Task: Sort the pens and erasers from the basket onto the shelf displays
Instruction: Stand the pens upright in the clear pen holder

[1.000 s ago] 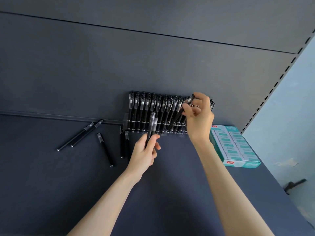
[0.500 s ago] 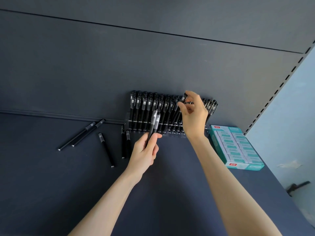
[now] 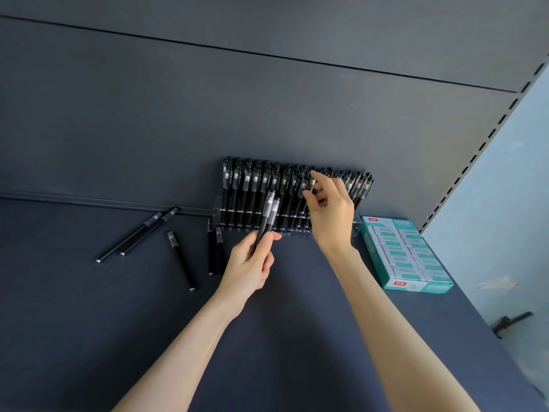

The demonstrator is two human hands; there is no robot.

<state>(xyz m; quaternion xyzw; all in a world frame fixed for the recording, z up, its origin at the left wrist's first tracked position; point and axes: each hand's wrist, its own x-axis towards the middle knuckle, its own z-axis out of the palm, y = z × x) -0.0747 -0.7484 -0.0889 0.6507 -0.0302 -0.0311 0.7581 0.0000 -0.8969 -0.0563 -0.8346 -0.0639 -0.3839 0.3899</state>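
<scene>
A clear pen display rack [image 3: 297, 228] stands against the shelf's back wall, filled with several upright black pens [image 3: 246, 188]. My left hand [image 3: 252, 266] grips two black pens [image 3: 269, 212] upright in front of the rack. My right hand [image 3: 329, 212] reaches into the middle of the rack and pinches the cap of a black pen [image 3: 306, 185] standing among the others. Several loose black pens [image 3: 181, 260] lie on the dark shelf [image 3: 89, 322] to the left of the rack. A teal box of erasers [image 3: 407, 254] sits to the right of the rack.
The dark back panel [image 3: 208, 114] rises behind the rack. A slotted shelf upright [image 3: 487, 135] runs along the right, with a pale blue wall [image 3: 511, 203] beyond it. No basket is in view.
My right hand has moved left along the rack and lowered its pen down among the standing pens. My left hand has stayed put with its two pens.
</scene>
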